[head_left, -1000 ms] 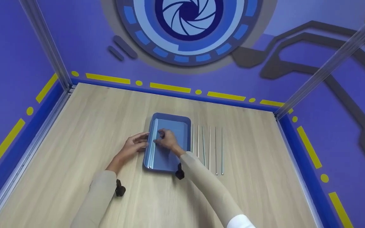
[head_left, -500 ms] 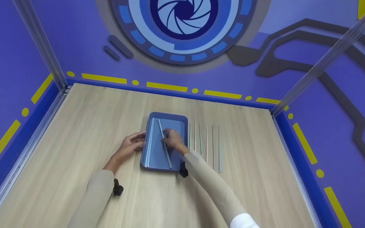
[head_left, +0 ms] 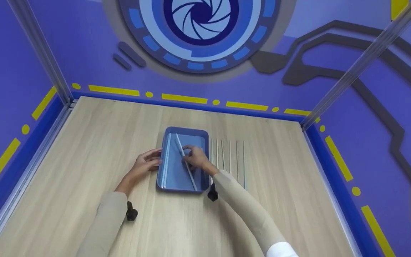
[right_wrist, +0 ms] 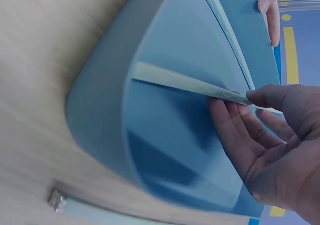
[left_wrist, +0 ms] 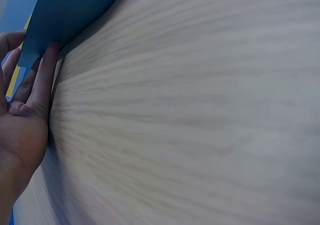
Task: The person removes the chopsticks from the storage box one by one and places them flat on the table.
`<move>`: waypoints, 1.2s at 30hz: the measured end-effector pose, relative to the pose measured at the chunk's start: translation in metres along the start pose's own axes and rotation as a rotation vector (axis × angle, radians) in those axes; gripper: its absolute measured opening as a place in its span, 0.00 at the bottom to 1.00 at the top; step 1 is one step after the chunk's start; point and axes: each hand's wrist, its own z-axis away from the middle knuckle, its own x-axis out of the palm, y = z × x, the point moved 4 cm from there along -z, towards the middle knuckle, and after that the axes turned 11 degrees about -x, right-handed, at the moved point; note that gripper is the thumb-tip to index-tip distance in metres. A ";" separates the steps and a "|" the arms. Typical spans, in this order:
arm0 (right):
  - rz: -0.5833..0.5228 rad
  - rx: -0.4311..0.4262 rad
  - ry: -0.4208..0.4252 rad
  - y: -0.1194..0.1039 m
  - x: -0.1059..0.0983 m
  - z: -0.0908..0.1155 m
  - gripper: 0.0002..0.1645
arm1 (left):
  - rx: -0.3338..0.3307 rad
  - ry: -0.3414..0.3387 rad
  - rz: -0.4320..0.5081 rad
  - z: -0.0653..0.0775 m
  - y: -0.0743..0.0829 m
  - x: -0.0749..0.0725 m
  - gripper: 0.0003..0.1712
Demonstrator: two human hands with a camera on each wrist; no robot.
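A blue rectangular tray [head_left: 182,190] stands mid-table in the head view. My left hand [head_left: 143,163] rests its extended fingers against the outside of the tray's left wall. Above the tray floor, my right hand [head_left: 196,158] pinches a slim pale chopstick [head_left: 191,175] between thumb and fingers, near its middle. That chopstick slants, its far end leaning left. In the right wrist view its near end lies close to the tray wall; whether it touches is unclear. More pale chopsticks [head_left: 167,160] lie side by side along the tray's left inner wall.
Several thin chopsticks [head_left: 237,160] lie in a spaced row on the wooden table [head_left: 120,117], right of the tray. Blue-purple walls [head_left: 227,85] with metal corner posts [head_left: 362,67] enclose the table at the back and sides.
My right hand has moved right from the tray's left side, bringing one chopstick away from the others and tilting it. My left hand stays at the tray wall. The head view has shifted slightly.
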 end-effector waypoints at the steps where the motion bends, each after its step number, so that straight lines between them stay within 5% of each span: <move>1: -0.007 -0.003 0.000 0.000 -0.001 0.001 0.28 | -0.001 0.005 0.005 0.000 0.000 0.000 0.33; 10: 0.037 -0.077 0.047 -0.003 -0.023 0.007 0.27 | -0.003 0.000 0.011 -0.001 0.000 0.000 0.33; 36: -0.241 -0.016 0.186 0.014 -0.049 0.028 0.32 | 0.026 -0.020 0.029 0.001 -0.001 0.000 0.33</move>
